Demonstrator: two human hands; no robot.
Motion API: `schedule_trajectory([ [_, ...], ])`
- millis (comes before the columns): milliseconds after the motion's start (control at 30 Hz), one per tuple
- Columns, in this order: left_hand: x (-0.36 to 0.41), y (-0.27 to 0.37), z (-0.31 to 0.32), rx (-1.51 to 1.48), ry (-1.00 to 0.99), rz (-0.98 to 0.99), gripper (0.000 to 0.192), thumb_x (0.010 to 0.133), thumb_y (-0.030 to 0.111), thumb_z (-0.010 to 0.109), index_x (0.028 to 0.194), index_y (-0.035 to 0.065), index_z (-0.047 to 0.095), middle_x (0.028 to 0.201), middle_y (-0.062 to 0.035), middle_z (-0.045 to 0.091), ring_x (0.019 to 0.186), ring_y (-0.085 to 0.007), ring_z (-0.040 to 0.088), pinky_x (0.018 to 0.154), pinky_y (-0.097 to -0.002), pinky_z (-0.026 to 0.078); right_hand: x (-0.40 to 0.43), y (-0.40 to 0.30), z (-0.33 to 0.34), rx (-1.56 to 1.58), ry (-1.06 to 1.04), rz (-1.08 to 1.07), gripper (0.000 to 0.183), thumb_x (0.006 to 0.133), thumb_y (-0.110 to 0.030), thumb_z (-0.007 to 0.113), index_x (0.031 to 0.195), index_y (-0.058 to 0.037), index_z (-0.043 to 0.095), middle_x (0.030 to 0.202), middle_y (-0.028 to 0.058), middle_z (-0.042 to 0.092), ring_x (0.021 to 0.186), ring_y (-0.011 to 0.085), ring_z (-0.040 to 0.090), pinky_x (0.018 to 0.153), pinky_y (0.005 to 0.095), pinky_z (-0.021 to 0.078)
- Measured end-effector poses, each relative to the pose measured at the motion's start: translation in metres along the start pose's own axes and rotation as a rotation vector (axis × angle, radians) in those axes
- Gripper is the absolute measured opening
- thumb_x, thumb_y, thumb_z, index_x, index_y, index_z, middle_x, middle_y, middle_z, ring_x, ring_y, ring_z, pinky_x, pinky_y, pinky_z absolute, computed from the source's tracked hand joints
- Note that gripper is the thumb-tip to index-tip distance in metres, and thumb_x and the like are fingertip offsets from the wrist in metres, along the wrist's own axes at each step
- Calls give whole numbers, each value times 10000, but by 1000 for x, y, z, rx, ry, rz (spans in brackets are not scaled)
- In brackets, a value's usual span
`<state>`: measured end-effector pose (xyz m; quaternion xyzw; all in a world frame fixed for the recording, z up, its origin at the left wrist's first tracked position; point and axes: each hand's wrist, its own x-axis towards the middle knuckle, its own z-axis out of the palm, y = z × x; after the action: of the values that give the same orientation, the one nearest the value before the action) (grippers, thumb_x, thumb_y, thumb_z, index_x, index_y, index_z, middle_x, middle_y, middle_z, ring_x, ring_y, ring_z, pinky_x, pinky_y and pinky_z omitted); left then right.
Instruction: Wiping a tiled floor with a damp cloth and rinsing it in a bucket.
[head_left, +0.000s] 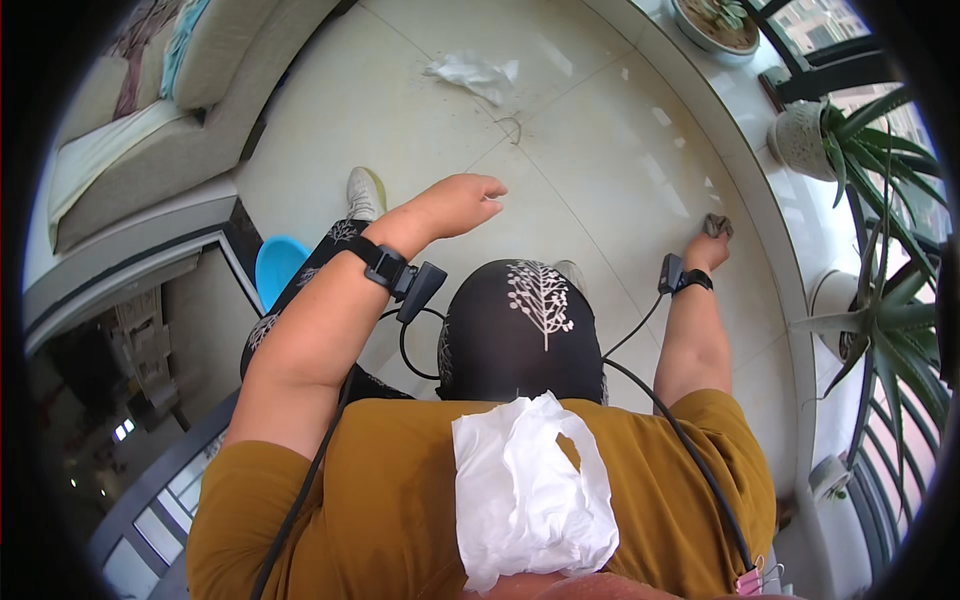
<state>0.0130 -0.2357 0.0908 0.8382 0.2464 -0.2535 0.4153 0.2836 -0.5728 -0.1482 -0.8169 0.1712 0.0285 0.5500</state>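
My left hand (469, 204) hovers over the pale tiled floor (570, 202) with nothing visible in it, its thumb and fingers slightly apart. Far out to the right, my right hand (707, 251) grips a crumpled grey-brown cloth (718, 225) close to the floor beside the window-side ledge. Ahead of my left hand lies a thin curved strand (514, 130) with small dark debris around it. Beyond that is a crumpled white tissue or thin plastic piece (480, 77) among more specks.
Potted aloe plants (892, 315) and a succulent pot (720, 30) line the white ledge (761, 157) at right. A blue basin (281, 266) stands behind my left leg. The sofa (202, 142) is at upper left. Cables (675, 427) run from my wrist devices.
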Motion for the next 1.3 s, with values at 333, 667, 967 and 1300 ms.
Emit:
schedule_trajectory([
  [333,-58,5,0,-52,176,-39,387,901,224,555,1222,9,586,1162,-165,641,1066,-261,615,905,-338,475,-139,-143,98,-15,-1049,-266,391,844,-113,604,1207,29,573,1016,71,653,894,131,596,789,264,480],
  [667,-33,39,-20,-1488,496,225,514,951,392,523,1345,92,382,1332,-78,458,1237,-228,456,978,-391,428,-244,-317,129,-398,-1356,-982,451,774,-77,587,1212,31,568,1049,180,583,968,319,602,833,351,483],
  [967,-27,-160,-96,-1739,1087,-118,303,918,166,575,1159,23,461,1092,-129,586,936,-244,625,763,-402,567,-366,-308,295,-451,-1952,-629,542,855,-88,541,1384,-35,439,1320,154,541,1210,230,522,992,298,418],
  [1300,-74,-464,-70,-1050,1579,-1193,293,943,148,451,1172,-26,510,1201,-204,568,1074,-326,602,893,-426,500,-467,-59,281,-556,-1958,-1055,403,818,-53,589,1220,-81,568,1222,137,555,1154,321,506,972,384,454],
])
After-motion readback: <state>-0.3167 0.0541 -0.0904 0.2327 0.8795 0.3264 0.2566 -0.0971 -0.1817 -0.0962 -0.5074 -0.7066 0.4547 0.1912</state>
